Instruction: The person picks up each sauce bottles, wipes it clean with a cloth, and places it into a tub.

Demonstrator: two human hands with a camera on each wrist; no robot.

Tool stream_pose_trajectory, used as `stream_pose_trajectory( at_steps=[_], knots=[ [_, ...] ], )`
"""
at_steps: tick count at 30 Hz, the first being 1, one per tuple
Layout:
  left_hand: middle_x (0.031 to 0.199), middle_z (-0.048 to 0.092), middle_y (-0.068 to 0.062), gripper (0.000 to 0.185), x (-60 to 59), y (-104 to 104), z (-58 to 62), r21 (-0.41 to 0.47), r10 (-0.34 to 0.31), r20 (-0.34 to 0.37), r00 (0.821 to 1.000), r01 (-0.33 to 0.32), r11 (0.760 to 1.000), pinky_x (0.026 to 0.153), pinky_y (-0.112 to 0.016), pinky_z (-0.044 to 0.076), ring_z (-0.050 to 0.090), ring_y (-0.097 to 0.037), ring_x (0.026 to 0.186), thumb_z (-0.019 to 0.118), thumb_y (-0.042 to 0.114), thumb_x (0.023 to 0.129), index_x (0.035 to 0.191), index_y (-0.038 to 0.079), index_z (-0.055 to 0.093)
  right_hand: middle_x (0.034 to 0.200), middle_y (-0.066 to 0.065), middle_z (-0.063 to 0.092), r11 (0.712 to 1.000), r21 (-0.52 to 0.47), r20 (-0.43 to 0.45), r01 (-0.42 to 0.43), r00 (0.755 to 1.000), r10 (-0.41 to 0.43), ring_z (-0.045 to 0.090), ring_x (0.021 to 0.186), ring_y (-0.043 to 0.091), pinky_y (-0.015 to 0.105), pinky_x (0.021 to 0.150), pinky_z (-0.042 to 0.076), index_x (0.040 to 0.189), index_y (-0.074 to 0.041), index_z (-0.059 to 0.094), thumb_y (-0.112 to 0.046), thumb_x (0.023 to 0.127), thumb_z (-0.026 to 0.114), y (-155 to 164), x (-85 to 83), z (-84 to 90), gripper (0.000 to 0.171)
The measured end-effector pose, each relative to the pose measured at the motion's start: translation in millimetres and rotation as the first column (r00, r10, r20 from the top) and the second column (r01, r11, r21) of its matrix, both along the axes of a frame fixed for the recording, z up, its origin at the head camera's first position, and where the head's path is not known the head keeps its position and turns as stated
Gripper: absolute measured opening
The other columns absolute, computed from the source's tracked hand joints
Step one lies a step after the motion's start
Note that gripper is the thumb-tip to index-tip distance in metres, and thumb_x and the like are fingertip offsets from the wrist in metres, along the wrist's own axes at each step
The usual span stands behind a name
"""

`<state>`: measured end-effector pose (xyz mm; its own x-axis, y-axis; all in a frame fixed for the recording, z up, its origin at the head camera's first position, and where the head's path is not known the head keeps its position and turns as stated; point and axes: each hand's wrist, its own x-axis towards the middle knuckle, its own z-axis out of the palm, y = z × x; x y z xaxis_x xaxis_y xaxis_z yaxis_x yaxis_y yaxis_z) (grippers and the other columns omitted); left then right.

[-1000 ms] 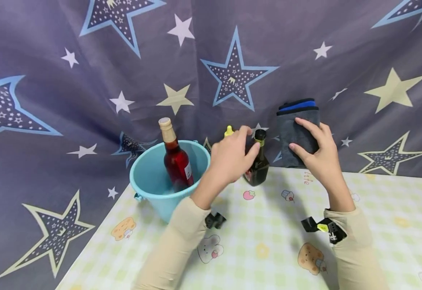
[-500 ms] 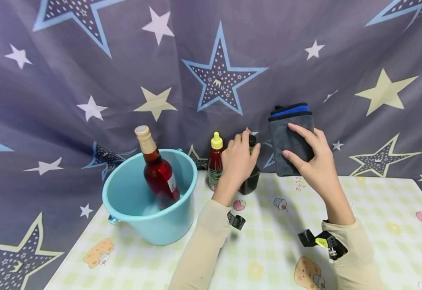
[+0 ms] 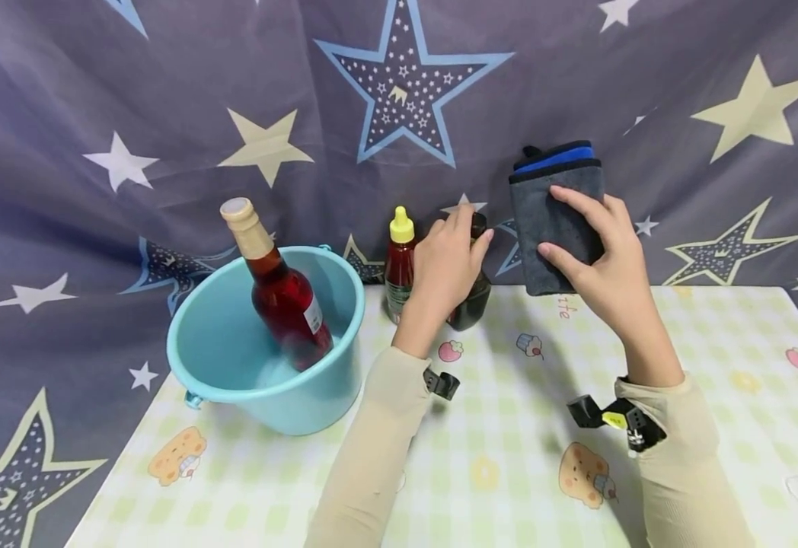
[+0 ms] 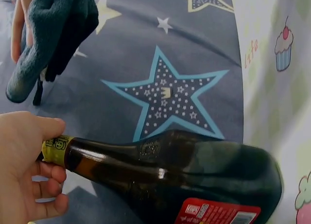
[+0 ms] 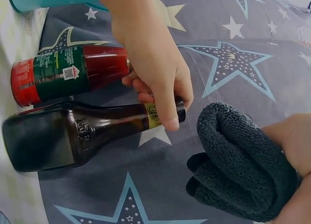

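My left hand (image 3: 443,259) grips a dark glass sauce bottle (image 3: 473,306) by its neck, just below the black cap. In the left wrist view the thumb and curled fingers close around the yellow neck band (image 4: 57,150). The bottle (image 5: 43,136) stands upright at the back of the table. A folded grey cloth (image 3: 543,228) with black edging and a blue layer is held up by my right hand (image 3: 621,285), thumb and fingers pinching its side. Just left of the dark bottle is a red sauce bottle (image 3: 399,262) with a yellow cap, partly covered by my left hand.
A light blue bucket (image 3: 193,365) stands at the left, with a bottle of red liquid (image 3: 285,312) leaning inside it. The table has a green checked cloth (image 3: 509,411), and a star-patterned curtain (image 3: 550,76) hangs right behind the bottles.
My left hand has come down onto the dark bottle's neck and now grips it. My right hand still holds the cloth in about the same place. The head view has shifted.
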<state>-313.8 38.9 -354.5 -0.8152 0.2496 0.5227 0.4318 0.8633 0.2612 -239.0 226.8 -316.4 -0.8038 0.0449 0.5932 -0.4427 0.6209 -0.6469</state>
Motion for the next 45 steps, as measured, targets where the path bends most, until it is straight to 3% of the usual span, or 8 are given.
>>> stream_pose_trajectory(
  at_steps=[10, 16, 20, 24, 31, 39, 45],
  knots=[
    [0.124, 0.069, -0.002, 0.044, 9.5, -1, -9.1, -0.020, -0.008, 0.053, 0.999, 0.009, 1.000, 0.080, -0.038, 0.059, 0.066, -0.023, 0.102, 0.051, 0.044, 0.106, 0.140, 0.015, 0.053, 0.142, 0.017, 0.049, 1.000, 0.005, 0.033, -0.030, 0.999, 0.030, 0.051, 0.113, 0.027, 0.019, 0.082, 0.039, 0.144, -0.028, 0.060, -0.002, 0.086, 0.080, -2, 1.6, -10.9, 0.067],
    [0.124, 0.069, -0.003, 0.045, 5.9, -6, 4.8, 0.015, -0.017, -0.002, 1.000, 0.017, 1.000, 0.079, -0.038, 0.058, 0.065, -0.024, 0.100, 0.050, 0.043, 0.107, 0.140, 0.014, 0.051, 0.142, 0.017, 0.050, 0.999, 0.024, -0.012, -0.037, 0.999, 0.037, 0.051, 0.114, 0.028, 0.021, 0.084, 0.039, 0.143, -0.029, 0.060, -0.003, 0.085, 0.081, -5, -4.7, 0.8, 0.066],
    [0.124, 0.068, -0.004, 0.045, 4.9, -7, 13.1, 0.003, -0.028, -0.016, 0.999, 0.028, 1.000, 0.079, -0.037, 0.058, 0.064, -0.023, 0.101, 0.051, 0.044, 0.106, 0.141, 0.016, 0.051, 0.143, 0.017, 0.048, 0.998, 0.034, 0.000, -0.057, 0.998, 0.057, 0.051, 0.116, 0.030, 0.032, 0.090, 0.041, 0.144, -0.030, 0.059, -0.004, 0.087, 0.080, -8, -10.0, 9.2, 0.066],
    [0.121, 0.070, -0.005, 0.045, 7.0, -9, 14.7, -0.029, -0.026, -0.025, 0.999, 0.025, 0.999, 0.076, -0.035, 0.057, 0.065, -0.022, 0.100, 0.051, 0.044, 0.106, 0.140, 0.014, 0.052, 0.144, 0.018, 0.047, 0.997, 0.035, 0.016, -0.062, 0.998, 0.061, 0.051, 0.116, 0.032, 0.043, 0.090, 0.041, 0.145, -0.028, 0.058, -0.003, 0.087, 0.079, -8, -11.1, 9.8, 0.066],
    [0.116, 0.071, -0.005, 0.046, 11.3, -10, 15.6, -0.039, -0.010, 0.020, 1.000, 0.011, 0.999, 0.074, -0.036, 0.057, 0.065, -0.022, 0.100, 0.051, 0.045, 0.106, 0.137, 0.012, 0.052, 0.144, 0.017, 0.048, 0.999, 0.020, 0.038, -0.046, 0.998, 0.046, 0.050, 0.115, 0.031, 0.040, 0.089, 0.041, 0.145, -0.029, 0.059, -0.003, 0.087, 0.079, -5, -8.6, 6.0, 0.066],
    [0.122, 0.068, -0.005, 0.046, 21.5, -8, 19.4, -0.076, -0.125, 0.135, 0.983, 0.136, 0.988, 0.080, -0.038, 0.057, 0.066, -0.020, 0.107, 0.049, 0.044, 0.107, 0.140, 0.013, 0.050, 0.143, 0.020, 0.047, 0.997, 0.023, 0.064, -0.077, 0.995, 0.075, 0.049, 0.115, 0.034, 0.048, 0.090, 0.042, 0.145, -0.025, 0.058, -0.003, 0.087, 0.079, -4, -4.1, 0.6, 0.065],
    [0.131, 0.064, 0.000, 0.046, 28.9, -13, 27.1, -0.125, -0.180, 0.177, 0.968, 0.204, 0.971, 0.085, -0.038, 0.056, 0.065, -0.019, 0.112, 0.049, 0.043, 0.106, 0.142, 0.015, 0.049, 0.141, 0.020, 0.047, 0.994, 0.020, 0.081, -0.109, 0.991, 0.107, 0.049, 0.117, 0.037, 0.056, 0.093, 0.042, 0.146, -0.023, 0.057, -0.005, 0.087, 0.079, -4, -1.9, -1.4, 0.065]
  ],
)
